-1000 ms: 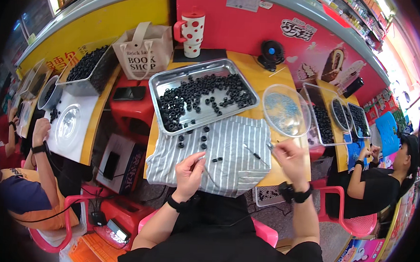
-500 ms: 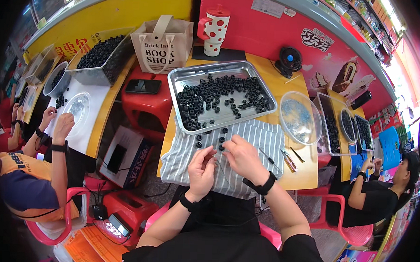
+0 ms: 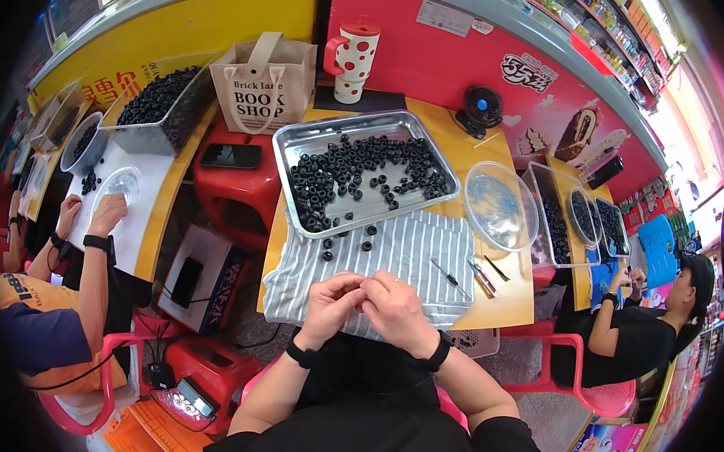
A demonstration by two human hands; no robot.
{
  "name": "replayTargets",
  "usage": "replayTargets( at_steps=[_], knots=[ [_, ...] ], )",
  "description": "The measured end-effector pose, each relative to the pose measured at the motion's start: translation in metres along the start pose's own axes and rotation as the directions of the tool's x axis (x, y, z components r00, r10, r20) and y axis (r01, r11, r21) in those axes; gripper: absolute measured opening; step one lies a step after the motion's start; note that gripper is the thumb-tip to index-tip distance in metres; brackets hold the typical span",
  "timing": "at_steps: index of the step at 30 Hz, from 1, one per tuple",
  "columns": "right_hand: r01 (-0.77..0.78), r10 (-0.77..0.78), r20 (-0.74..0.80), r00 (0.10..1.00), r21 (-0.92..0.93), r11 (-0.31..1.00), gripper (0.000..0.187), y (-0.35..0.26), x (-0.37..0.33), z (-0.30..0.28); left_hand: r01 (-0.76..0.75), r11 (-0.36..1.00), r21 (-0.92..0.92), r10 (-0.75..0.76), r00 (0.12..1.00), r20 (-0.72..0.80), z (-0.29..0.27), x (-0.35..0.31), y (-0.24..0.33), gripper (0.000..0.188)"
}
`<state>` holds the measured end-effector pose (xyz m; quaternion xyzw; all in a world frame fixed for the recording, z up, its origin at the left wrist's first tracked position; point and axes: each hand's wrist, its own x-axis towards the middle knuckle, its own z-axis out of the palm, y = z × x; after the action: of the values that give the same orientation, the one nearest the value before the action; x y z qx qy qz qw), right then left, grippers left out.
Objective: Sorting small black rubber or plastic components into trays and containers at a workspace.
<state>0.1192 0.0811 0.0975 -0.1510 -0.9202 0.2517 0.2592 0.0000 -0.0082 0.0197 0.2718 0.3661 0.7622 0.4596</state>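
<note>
At the table's near edge, my left hand [image 3: 326, 309] and my right hand [image 3: 399, 308] meet fingertip to fingertip. Both are closed in a pinch, and whatever is between the fingers is hidden. They hover over the front of a grey-and-white striped cloth [image 3: 414, 244]. Several small black ring-shaped pieces [image 3: 367, 246] lie on the cloth beyond my hands. Behind them a metal tray [image 3: 364, 208] holds a heap of similar black pieces [image 3: 315, 179]. A thin-shafted tool with a dark handle [image 3: 451, 278] rests on the cloth, right of my right hand.
A round clear tub [image 3: 533, 225] with fine bluish strands stands at right, near a slim pointed tool [image 3: 497, 268]. Behind the tray are a dotted tumbler [image 3: 358, 64], a tote bag [image 3: 263, 84] and a small fan [image 3: 480, 108]. Co-workers sit on both sides.
Both hands have drawn back toward me and come together. The black piece by my right fingertips no longer shows on the cloth. The whole view has shifted slightly.
</note>
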Motion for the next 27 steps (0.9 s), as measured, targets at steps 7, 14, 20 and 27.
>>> replayTargets(
  at_steps=[7, 14, 20, 27],
  knots=[
    [-0.245, 0.254, -0.112, 0.961, 0.082, 0.966, 0.013, 0.061, -0.012, -0.025, 0.102, 0.986, -0.129, -0.107, 0.994, -0.034, -0.004, 0.0, -0.001, 0.013],
    [-0.279, 0.284, 0.037, 0.958, -0.099, 0.955, 0.014, 0.097, -0.01, -0.025, 0.127, 0.986, -0.113, -0.132, 0.99, -0.044, -0.002, 0.003, 0.002, 0.023],
    [-0.267, 0.284, 0.067, 0.957, -0.185, 0.946, 0.01, 0.093, -0.01, -0.029, 0.249, 0.933, -0.261, -0.248, 0.968, 0.036, 0.011, 0.005, 0.002, 0.027],
    [-0.309, 0.31, 0.082, 0.947, 0.5, 0.809, 0.009, 0.039, -0.016, -0.021, 0.279, 0.883, -0.378, -0.261, 0.96, 0.099, 0.006, 0.006, -0.004, 0.025]
  ],
)
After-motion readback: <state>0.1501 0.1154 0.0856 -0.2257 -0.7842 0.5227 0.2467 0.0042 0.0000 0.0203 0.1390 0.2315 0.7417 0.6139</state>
